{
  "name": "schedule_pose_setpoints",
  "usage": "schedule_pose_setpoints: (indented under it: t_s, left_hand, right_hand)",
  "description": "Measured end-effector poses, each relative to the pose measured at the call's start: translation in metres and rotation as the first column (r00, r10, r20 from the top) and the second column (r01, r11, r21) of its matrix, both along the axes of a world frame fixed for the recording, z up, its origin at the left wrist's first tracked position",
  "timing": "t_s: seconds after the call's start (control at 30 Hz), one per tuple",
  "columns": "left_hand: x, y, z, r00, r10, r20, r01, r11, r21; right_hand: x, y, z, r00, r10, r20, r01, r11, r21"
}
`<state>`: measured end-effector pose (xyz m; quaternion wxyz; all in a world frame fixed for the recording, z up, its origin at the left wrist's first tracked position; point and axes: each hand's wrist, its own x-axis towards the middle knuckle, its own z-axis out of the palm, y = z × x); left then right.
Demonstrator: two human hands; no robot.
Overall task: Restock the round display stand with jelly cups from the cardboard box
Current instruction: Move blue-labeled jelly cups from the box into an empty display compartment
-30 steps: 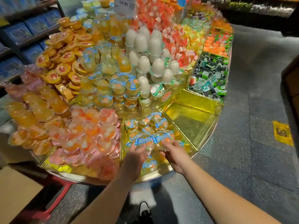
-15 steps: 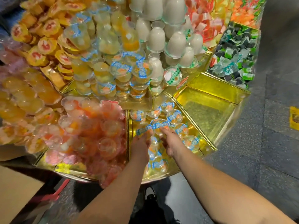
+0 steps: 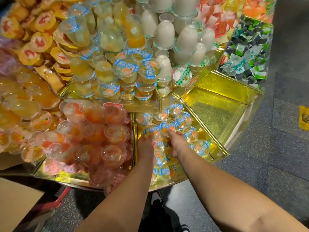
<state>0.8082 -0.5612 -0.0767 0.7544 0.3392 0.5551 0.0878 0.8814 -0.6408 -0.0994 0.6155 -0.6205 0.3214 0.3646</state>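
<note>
The round display stand point(image 3: 168, 184) has gold wedge compartments. In the near middle wedge lie several clear jelly cups with blue-and-white lids point(image 3: 184, 119). My left hand point(image 3: 147, 148) reaches into that wedge and holds one blue-lidded jelly cup point(image 3: 151, 131) at its fingertips. Just to its right, my right hand point(image 3: 178, 144) holds another blue-lidded cup point(image 3: 167, 127). Both cups sit low over the pile, lids facing up. The cardboard box point(image 3: 15, 201) shows only as a flap at the lower left.
A pile of orange-pink jelly cups point(image 3: 93, 136) fills the wedge to the left. A bare gold wedge point(image 3: 215, 114) lies to the right. Stacked blue-lidded and white cups point(image 3: 163, 36) rise on the upper tier. Green-black packets point(image 3: 247, 51) sit far right. Dark floor point(image 3: 267, 164) surrounds the stand.
The camera has come closer and lower over the stand. Both hands have pushed the two cups deeper into the middle wedge, toward the cups at its back.
</note>
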Motion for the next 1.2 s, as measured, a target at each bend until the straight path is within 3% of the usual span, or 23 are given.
schedule_pose_setpoints:
  t_s: [0.27,0.5,0.6,0.8,1.03,1.2]
  left_hand:
    - [0.008,0.006,-0.009,0.999,-0.005,-0.034,0.006,1.000,0.028]
    - [-0.001,0.010,0.001,0.991,-0.122,-0.060,0.125,0.991,0.051]
    - [-0.011,0.003,0.016,0.979,-0.183,-0.085,0.189,0.979,0.075]
    - [-0.035,-0.016,0.063,0.987,-0.160,-0.021,0.161,0.986,0.046]
    - [-0.102,-0.050,0.127,0.950,-0.307,0.064,0.274,0.913,0.303]
    - [-0.197,-0.035,0.185,0.953,-0.298,-0.061,0.276,0.765,0.582]
  right_hand:
    - [0.005,0.002,0.001,0.990,0.134,0.048,-0.130,0.988,-0.083]
    - [-0.002,-0.015,0.024,0.952,0.307,0.005,-0.302,0.940,-0.162]
    - [-0.006,-0.026,0.033,0.943,0.330,0.043,-0.320,0.934,-0.161]
    - [-0.025,-0.054,0.073,0.882,0.432,0.190,-0.395,0.896,-0.204]
    - [-0.075,-0.083,0.143,0.598,0.708,0.377,-0.588,0.706,-0.394]
    - [-0.128,-0.065,0.196,0.257,0.861,0.438,-0.668,0.486,-0.564]
